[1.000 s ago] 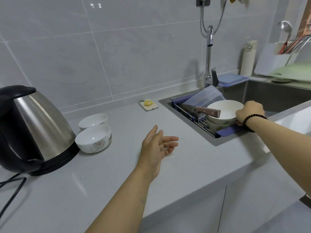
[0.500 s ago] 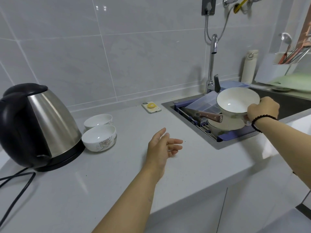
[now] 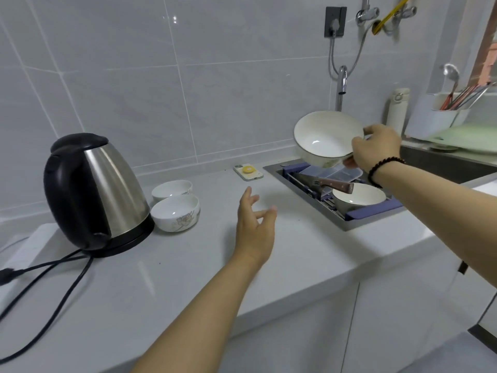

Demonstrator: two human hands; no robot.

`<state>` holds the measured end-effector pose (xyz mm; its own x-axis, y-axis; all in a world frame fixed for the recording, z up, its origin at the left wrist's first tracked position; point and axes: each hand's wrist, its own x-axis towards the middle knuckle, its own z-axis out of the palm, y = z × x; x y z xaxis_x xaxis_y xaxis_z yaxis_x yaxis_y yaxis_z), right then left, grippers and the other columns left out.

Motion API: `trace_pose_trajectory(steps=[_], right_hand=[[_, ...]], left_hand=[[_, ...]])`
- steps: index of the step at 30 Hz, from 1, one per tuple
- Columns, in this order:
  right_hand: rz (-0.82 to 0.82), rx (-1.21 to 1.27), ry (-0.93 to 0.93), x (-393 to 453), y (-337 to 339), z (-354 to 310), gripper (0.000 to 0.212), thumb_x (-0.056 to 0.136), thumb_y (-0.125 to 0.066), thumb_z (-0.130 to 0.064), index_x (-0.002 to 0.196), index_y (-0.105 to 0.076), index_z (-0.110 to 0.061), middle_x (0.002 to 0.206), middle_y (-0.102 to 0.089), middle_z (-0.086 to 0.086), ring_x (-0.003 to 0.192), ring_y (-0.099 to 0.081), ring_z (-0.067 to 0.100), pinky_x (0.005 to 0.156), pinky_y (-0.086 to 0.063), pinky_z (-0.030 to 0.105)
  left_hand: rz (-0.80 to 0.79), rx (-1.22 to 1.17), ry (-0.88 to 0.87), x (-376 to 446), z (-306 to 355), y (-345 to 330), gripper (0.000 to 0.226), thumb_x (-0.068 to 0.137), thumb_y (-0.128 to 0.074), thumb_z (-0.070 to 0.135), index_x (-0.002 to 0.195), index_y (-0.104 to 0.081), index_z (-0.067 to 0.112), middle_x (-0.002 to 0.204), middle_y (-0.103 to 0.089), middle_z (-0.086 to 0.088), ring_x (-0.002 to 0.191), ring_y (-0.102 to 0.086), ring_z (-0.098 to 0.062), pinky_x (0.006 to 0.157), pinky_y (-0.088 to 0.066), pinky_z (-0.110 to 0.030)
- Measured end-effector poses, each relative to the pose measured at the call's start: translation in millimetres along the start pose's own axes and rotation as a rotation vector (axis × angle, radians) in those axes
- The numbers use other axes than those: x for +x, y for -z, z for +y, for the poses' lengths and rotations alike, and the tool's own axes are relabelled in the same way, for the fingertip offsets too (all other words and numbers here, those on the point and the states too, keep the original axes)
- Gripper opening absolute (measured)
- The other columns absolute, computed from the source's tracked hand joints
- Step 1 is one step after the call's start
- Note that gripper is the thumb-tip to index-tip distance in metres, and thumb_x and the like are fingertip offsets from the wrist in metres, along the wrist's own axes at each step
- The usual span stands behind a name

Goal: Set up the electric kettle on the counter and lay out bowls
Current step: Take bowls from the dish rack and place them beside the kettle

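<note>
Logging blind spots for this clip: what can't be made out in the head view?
- Kettle cord: plug end cut off by the left edge.
- Second large bowl: lower body hidden inside the sink rack.
- Right hand: fingertips hidden behind the held bowl.
- Utensil holder: contents blurred.

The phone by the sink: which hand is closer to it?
Left. The left hand hovers open over the counter just in front of the phone; the right hand holds a large bowl above the sink, farther right.
</note>
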<state>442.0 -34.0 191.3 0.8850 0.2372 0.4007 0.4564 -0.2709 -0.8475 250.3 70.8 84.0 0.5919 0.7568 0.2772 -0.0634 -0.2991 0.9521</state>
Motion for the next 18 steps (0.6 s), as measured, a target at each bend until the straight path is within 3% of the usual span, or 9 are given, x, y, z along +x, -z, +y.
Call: trace_pose_trajectory(steps=[1,3,4,6,10,12,15,18], right_hand=[[-0.044,0.007,0.013,-5.1,-5.1,-4.8,0.019,0.093,-0.045,-0.003,0.108,-0.055,-0.007,0.08,-0.063,0.012,0.05,-0.063,0.016,0.045,-0.052,0.013],[-0.134,0.043,0.018,-16.8,-16.0,-16.3,0.019,0.09,-0.046,-0.004,0.105,-0.057,-0.006,0.086,-0.068,0.022,0.054,-0.068,0.023,0.05,-0.059,0.028],[-0.173,0.063,0.019,-24.3,-21.7,-22.5,0.022,0.088,-0.046,-0.004,0.105,-0.059,-0.005,0.085,-0.069,0.025,0.053,-0.069,0.024,0.05,-0.06,0.034],[-0.247,0.094,0.043,-43.7,-31.9,-35.0,0.024,0.085,-0.046,-0.002,0.104,-0.061,-0.005,0.071,-0.068,0.021,0.045,-0.068,0.019,0.043,-0.057,0.033],[-0.415,0.179,0.051,-89.9,-51.3,-59.2,0.022,0.084,-0.045,0.001,0.099,-0.062,-0.003,0.057,-0.066,0.018,0.041,-0.065,0.022,0.043,-0.056,0.029],[-0.488,0.217,0.037,-113.1,-62.0,-67.8,0.021,0.084,-0.046,0.0,0.099,-0.062,-0.001,0.056,-0.065,0.018,0.045,-0.066,0.026,0.048,-0.058,0.035],[-0.56,0.283,0.002,-150.4,-77.4,-73.6,0.02,0.083,-0.05,-0.002,0.099,-0.061,0.001,0.05,-0.064,0.013,0.041,-0.064,0.024,0.044,-0.055,0.032],[-0.561,0.335,-0.009,-187.3,-94.8,-68.0,0.018,0.082,-0.055,-0.013,0.096,-0.064,-0.008,0.062,-0.064,0.009,0.043,-0.064,0.021,0.047,-0.056,0.032]], left_hand=[[0.023,-0.015,-0.004,2.5,4.8,6.5,0.06,0.094,-0.052,0.027,0.147,-0.023,0.034,0.137,-0.041,0.009,0.114,-0.052,-0.012,0.102,-0.045,-0.045],[0.07,-0.032,-0.004,4.6,17.9,21.1,0.064,0.088,-0.053,0.039,0.146,-0.025,0.034,0.136,-0.043,0.009,0.116,-0.052,-0.013,0.103,-0.044,-0.047],[0.094,-0.052,-0.001,4.7,24.1,28.9,0.069,0.083,-0.052,0.046,0.145,-0.026,0.035,0.135,-0.044,0.009,0.118,-0.052,-0.014,0.103,-0.044,-0.048],[0.139,-0.124,0.004,3.0,32.8,44.1,0.071,0.079,-0.052,0.052,0.144,-0.028,0.036,0.134,-0.045,0.008,0.121,-0.052,-0.017,0.102,-0.044,-0.047],[0.209,-0.327,0.019,-8.8,45.7,67.5,0.049,0.098,-0.042,0.044,0.145,-0.03,0.034,0.137,-0.045,0.008,0.125,-0.049,-0.018,0.095,-0.049,-0.046],[0.263,-0.403,0.026,-15.9,46.4,79.5,0.051,0.096,-0.041,0.051,0.144,-0.033,0.037,0.14,-0.046,0.008,0.124,-0.05,-0.016,0.092,-0.051,-0.046],[0.432,-0.372,0.07,-30.3,38.8,95.0,0.049,0.091,-0.044,0.052,0.138,-0.039,0.04,0.136,-0.049,0.009,0.12,-0.051,-0.018,0.095,-0.05,-0.05],[0.584,-0.387,0.126,-48.8,22.5,112.7,0.041,0.091,-0.041,0.032,0.131,-0.048,0.036,0.124,-0.055,0.006,0.11,-0.055,-0.021,0.088,-0.053,-0.048]])
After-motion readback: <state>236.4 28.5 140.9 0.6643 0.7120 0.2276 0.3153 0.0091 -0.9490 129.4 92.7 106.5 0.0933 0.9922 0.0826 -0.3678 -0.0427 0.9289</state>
